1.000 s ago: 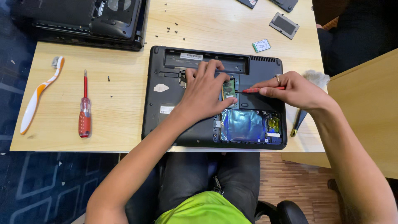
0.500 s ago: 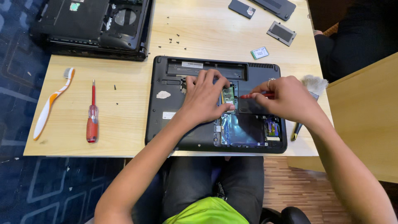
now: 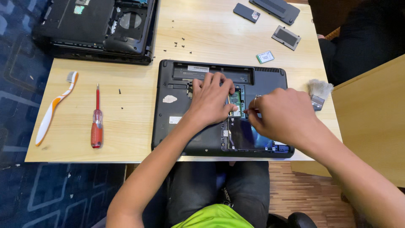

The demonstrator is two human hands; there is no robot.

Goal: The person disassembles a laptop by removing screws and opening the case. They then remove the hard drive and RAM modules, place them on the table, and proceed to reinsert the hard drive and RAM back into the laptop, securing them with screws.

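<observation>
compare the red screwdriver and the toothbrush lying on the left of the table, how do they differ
The red screwdriver is shorter and lies straight up and down in the picture; the toothbrush is longer, curved and slanted. The screwdriver has a red handle and a thin shaft; the toothbrush is white and orange with a bristle head. Both lie flat on the wooden table, untouched, left of the opened laptop.

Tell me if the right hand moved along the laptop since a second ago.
Yes. The right hand moved inward along the laptop, from its right edge toward the green memory card beside the left hand.
</observation>
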